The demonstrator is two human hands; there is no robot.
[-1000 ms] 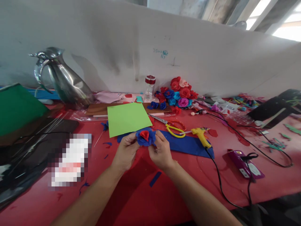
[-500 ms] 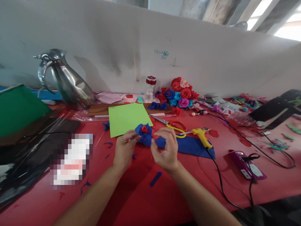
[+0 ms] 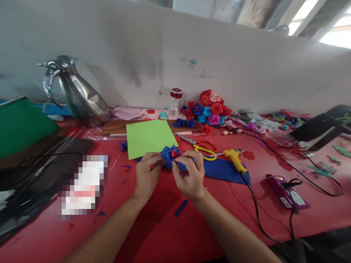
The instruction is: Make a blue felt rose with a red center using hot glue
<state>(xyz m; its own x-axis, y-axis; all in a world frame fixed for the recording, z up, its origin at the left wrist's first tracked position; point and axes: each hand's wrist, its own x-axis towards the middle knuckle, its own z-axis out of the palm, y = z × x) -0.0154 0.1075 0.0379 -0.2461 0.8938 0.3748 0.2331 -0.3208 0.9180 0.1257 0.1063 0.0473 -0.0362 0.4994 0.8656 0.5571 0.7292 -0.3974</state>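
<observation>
A blue fabric-like or paper flower [image 3: 166, 153] with a red centre is pinched at its lower left by my left hand [image 3: 148, 175]. My right hand [image 3: 190, 175] has its thumb and index finger closed at the flower's red middle, on a small red petal [image 3: 174, 154] that the fingertips partly cover. Under the hands lies a long blue strip [image 3: 219, 171]. Behind the flower is a light green sheet [image 3: 150, 138]. Yellow-and-red-handled scissors [image 3: 204, 150] and a yellow glue gun [image 3: 234, 159] rest right of my right hand.
Finished flowers [image 3: 211, 109] are heaped by the wall beside a red-lidded glass jar [image 3: 175, 104]. A steel jug [image 3: 79, 91] stands back left. A purple power strip [image 3: 286, 193] with black cords sits at right. Blue scraps [image 3: 181, 208] dot the red table [image 3: 153, 233].
My right hand has moved left with the red petal, bringing it against the flower. The flower, in my left hand, has shifted slightly right and turned.
</observation>
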